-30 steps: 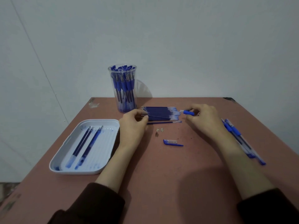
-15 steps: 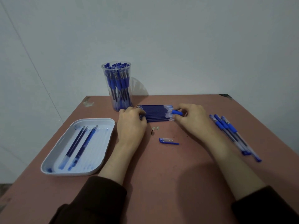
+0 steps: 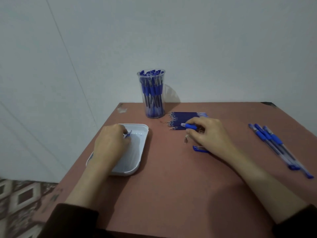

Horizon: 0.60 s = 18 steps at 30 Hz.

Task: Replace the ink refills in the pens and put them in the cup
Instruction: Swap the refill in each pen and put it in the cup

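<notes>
The cup (image 3: 155, 115) at the table's (image 3: 171, 194) far edge is already packed with pens (image 3: 151, 86), so most of the job looks done, though several loose pens (image 3: 274, 145) lie untouched well to its right. Just right of the cup, over the refills (image 3: 181, 117), the right hand (image 3: 207, 134) grips a barrel (image 3: 190, 126) in curled fingers, with its cap (image 3: 199, 149) and tip (image 3: 186, 140) lying nearer the person. Left of the cup, the left hand (image 3: 109, 145) hangs over the tray (image 3: 142, 134), fingers pinching what looks like a spent refill (image 3: 128, 134). This pen has yet to get a fresh one.
</notes>
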Each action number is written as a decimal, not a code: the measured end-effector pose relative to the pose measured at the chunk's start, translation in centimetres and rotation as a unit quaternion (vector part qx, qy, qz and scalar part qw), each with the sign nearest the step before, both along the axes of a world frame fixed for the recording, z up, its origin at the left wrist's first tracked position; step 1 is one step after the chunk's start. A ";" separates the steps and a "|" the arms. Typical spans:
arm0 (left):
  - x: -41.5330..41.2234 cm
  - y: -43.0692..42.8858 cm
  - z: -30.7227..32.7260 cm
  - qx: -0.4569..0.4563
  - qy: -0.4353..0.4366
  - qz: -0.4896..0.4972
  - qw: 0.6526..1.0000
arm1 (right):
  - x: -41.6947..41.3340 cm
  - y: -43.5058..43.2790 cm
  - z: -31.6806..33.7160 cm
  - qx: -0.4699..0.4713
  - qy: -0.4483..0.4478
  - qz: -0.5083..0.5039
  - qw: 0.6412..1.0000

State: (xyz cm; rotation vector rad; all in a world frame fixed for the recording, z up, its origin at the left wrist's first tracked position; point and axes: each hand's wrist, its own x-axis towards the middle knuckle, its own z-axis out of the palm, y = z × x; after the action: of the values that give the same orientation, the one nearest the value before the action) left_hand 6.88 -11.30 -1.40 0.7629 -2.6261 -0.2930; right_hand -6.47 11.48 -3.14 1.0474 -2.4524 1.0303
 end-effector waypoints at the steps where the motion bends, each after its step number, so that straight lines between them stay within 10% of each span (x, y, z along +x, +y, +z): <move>1: 0.2 -0.2 0.0 0.002 -0.021 0.001 1.000 | 0.0 0.0 0.0 0.005 0.000 0.001 1.000; 9: -0.2 -0.4 1.1 0.013 -0.075 0.025 0.997 | 0.0 0.2 0.1 0.007 -0.015 0.000 1.000; 13: -0.2 0.3 2.9 0.122 0.078 -0.009 0.989 | 0.0 0.2 0.2 -0.004 -0.023 0.001 1.000; 18: -2.2 3.7 4.9 0.512 0.301 -0.142 0.792 | 0.0 0.2 0.2 -0.018 -0.021 -0.007 1.000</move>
State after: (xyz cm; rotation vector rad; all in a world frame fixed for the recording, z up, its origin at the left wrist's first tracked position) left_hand 4.66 -7.59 3.50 0.4040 -1.7905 -1.7992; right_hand -6.46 11.64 -2.95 1.0063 -2.4619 1.0984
